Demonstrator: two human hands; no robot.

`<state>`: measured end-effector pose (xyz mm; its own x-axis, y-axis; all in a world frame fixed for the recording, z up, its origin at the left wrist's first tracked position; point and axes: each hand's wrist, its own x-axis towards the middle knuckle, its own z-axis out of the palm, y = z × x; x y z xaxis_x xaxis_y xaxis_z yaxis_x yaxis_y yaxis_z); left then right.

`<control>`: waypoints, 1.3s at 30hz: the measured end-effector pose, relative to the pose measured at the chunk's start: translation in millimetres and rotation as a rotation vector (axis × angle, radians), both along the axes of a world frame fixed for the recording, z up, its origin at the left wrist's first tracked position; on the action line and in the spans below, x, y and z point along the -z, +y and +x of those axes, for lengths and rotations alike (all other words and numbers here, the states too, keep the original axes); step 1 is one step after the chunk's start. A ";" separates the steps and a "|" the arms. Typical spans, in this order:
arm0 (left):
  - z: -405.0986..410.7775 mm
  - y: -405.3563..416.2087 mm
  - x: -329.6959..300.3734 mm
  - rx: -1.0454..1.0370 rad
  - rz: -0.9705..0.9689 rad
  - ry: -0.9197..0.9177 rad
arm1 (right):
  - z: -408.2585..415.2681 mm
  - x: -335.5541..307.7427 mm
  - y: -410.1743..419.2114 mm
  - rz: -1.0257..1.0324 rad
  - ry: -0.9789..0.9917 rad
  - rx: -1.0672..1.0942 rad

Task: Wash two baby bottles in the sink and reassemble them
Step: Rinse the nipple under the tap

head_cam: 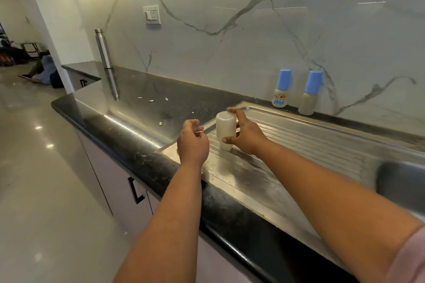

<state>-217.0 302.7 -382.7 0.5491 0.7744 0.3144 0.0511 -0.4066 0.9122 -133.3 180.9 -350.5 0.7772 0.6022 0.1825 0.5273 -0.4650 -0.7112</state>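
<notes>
A clear, capless baby bottle body (225, 130) stands upside down on the steel drainboard (299, 135), mouth down. My right hand (247, 134) grips it from the right, fingers on its base and neck. Just left of it, my left hand (193, 142) has its fingers pinched on something thin and pale that I cannot make out. Two assembled baby bottles with blue caps stand against the back wall: one with a printed label (281, 89), one plain (310, 93).
The sink basin (402, 181) lies at the far right edge. A tall steel flask (103, 49) stands at the back left of the black counter (142, 99), which carries scattered crumbs. The drainboard is wet. Cabinet fronts and open floor lie to the left.
</notes>
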 end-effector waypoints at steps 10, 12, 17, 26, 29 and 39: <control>-2.4 -1.8 -2.4 -0.003 0.013 0.013 | -5.9 11.5 9.6 0.089 -0.061 0.061; -2.8 -2.1 -2.6 -0.004 0.016 0.013 | -6.9 12.3 9.6 0.089 -0.088 0.076; -4.7 -5.6 -4.7 -0.014 0.059 0.008 | -6.2 3.8 -0.6 0.058 -0.070 0.119; -10.1 -72.8 -10.5 0.048 0.424 -0.162 | -9.2 -27.6 -131.1 -0.007 -0.076 0.228; -0.7 -140.6 -9.7 0.187 0.513 -0.260 | -0.6 -22.0 -217.4 -0.038 -0.005 0.416; 34.1 -404.0 9.8 0.726 0.028 0.066 | 15.3 57.9 -412.2 -0.198 0.414 0.725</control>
<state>-182.9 -101.4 -392.5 0.9398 0.2000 0.2770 -0.1856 -0.3818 0.9054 -118.1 -231.4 -408.4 0.9633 -0.0783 -0.2567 -0.2322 -0.7229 -0.6507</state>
